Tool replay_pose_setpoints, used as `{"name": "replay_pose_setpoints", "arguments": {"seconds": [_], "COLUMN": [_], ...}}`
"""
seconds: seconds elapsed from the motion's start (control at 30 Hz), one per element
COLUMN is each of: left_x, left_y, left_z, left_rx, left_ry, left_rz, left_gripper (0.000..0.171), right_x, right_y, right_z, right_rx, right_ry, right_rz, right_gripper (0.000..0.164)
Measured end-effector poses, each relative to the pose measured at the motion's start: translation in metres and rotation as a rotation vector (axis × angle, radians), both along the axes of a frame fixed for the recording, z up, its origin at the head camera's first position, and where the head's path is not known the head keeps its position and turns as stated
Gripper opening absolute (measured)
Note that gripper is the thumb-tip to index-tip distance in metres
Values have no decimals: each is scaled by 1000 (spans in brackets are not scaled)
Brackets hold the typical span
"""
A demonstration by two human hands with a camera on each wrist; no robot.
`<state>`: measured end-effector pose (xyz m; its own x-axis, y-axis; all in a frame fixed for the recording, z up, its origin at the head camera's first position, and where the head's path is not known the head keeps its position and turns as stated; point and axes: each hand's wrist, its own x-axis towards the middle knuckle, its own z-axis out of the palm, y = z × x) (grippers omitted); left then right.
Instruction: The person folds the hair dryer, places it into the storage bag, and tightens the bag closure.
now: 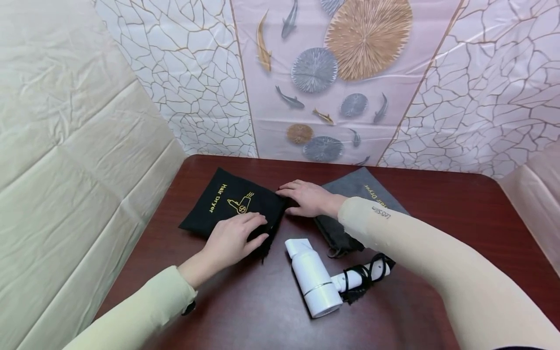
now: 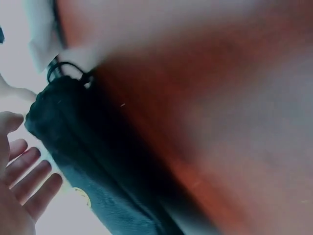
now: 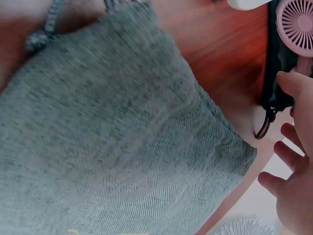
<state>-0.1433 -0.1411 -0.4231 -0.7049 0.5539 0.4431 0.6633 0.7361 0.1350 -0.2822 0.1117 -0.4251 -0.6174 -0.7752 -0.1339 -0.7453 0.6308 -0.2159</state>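
A black drawstring pouch (image 1: 236, 192) printed "Hair Dryer" in yellow lies flat on the left of the table. My left hand (image 1: 236, 238) rests at its near edge with relaxed fingers. At its right edge my right hand (image 1: 308, 197) touches the corner, fingers stretched out. The left wrist view shows the dark pouch (image 2: 88, 142) with its cord loop, the fingers beside it. A grey "Hair Dryer" pouch (image 1: 350, 182) lies partly under my right forearm. Between the arms is a white hair dryer (image 1: 312, 274), its black cord (image 1: 365, 270) wrapped around the handle.
The table (image 1: 245, 311) is dark red-brown, with a patterned wall covering (image 1: 271, 107) along its far edge. Cream cloth (image 1: 74, 146) hangs at the left. In the right wrist view a pink round slotted grille (image 3: 303, 22) shows near a black strip with a loop.
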Motion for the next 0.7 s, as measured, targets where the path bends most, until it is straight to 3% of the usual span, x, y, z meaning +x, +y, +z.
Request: {"name": "replay_pose_setpoints", "arguments": {"seconds": [0.13, 0.27, 0.7], "left_x": [9, 15, 20], "left_y": [-7, -8, -6], "left_z": [-13, -25, -41], "left_rx": [-20, -66, -194], "left_ry": [118, 175, 172], "left_rz": [-103, -180, -169], "left_gripper": [32, 36, 31], "right_x": [-6, -10, -8], "right_y": [-1, -2, 3], "right_z": [0, -2, -5], "right_rx": [36, 55, 94], "right_ry": [-10, 12, 40], "right_rz": [28, 55, 83], "right_gripper": [54, 50, 40]}}
